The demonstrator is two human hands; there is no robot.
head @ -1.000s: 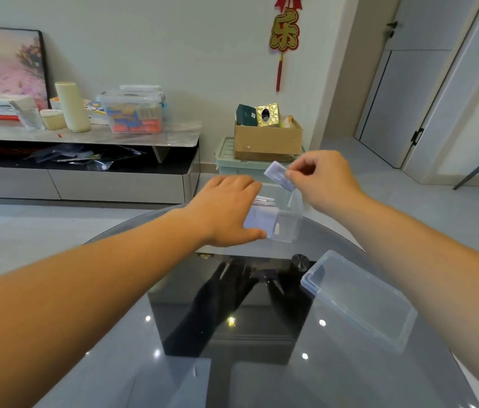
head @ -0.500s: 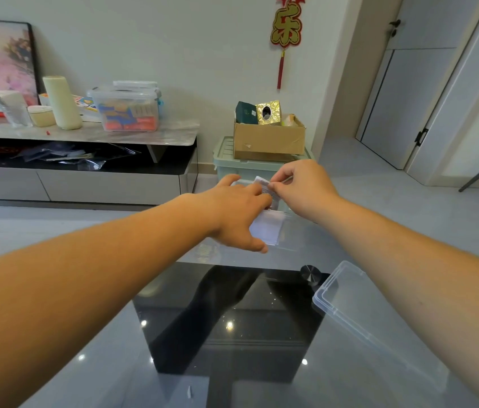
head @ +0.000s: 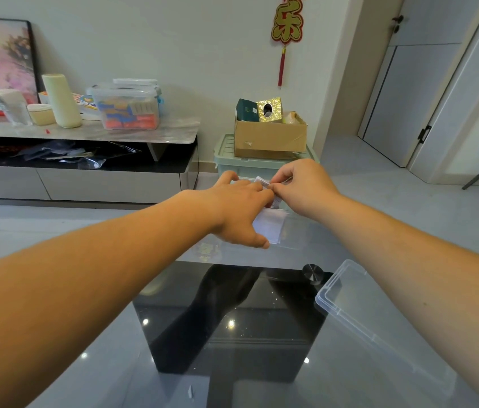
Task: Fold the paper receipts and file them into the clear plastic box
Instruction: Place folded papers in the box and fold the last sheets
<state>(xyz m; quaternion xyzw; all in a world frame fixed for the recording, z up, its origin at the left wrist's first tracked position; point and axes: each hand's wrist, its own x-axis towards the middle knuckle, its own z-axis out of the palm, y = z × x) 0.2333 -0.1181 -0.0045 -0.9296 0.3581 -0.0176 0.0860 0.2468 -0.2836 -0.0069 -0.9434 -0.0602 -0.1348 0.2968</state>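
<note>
Nearest you, on the grey glass table top [head: 108, 375], lies a tiny white paper scrap [head: 190, 391]. To your right the clear plastic lid [head: 364, 313] sits off, well apart from its box.

Further out, your left hand [head: 238, 213] lies over the small clear plastic box [head: 291, 234]. Its thumb presses the near wall beside the white receipts [head: 270, 228] already standing inside. Whether its fingers hook the far rim is hidden, so I cannot tell if it truly grips.

Your right hand [head: 303, 187] pinches a folded white paper receipt [head: 262, 181] between thumb and forefinger, right at the box's open top and touching your left fingers.

You look to be in the filing step: the fold is made and the slip is going in. Next you will likely need to steer its lower edge down behind the filed ones, brace the box with your left hand, then let go.

Beyond, the brown cardboard carton [head: 270, 136] on a pale green plastic bin [head: 226, 154] plays no part.
</note>
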